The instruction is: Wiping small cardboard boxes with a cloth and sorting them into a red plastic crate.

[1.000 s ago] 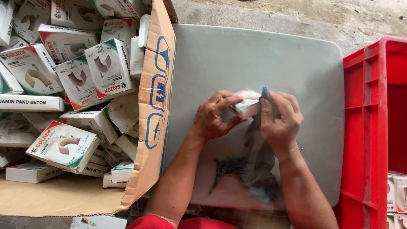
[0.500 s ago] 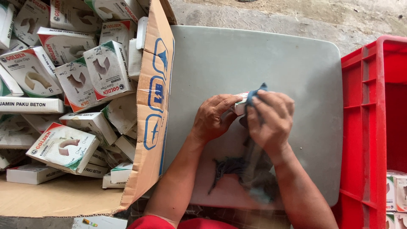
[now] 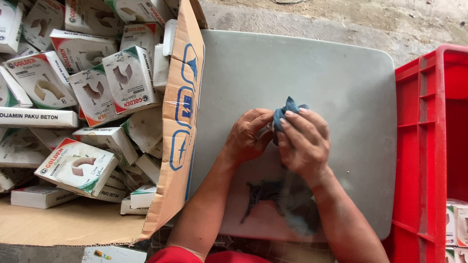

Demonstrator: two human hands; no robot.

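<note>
My left hand [image 3: 247, 137] grips a small white box over the grey tabletop [image 3: 302, 63]; the box is almost fully hidden between my two hands. My right hand [image 3: 302, 141] presses a dark blue-grey cloth [image 3: 286, 109] onto the box, fingers curled over it. The loose end of the cloth [image 3: 287, 199] trails down across the table towards me.
A large open cardboard carton [image 3: 183, 97] at the left holds several small white boxes [image 3: 129, 78] with red and green trim. A red plastic crate [image 3: 429, 146] stands at the right with a few boxes [image 3: 456, 224] inside. Concrete floor lies beyond the table.
My right hand has slid left with the cloth over the box, so the box, visible before, is now covered. My left hand has stayed in place.
</note>
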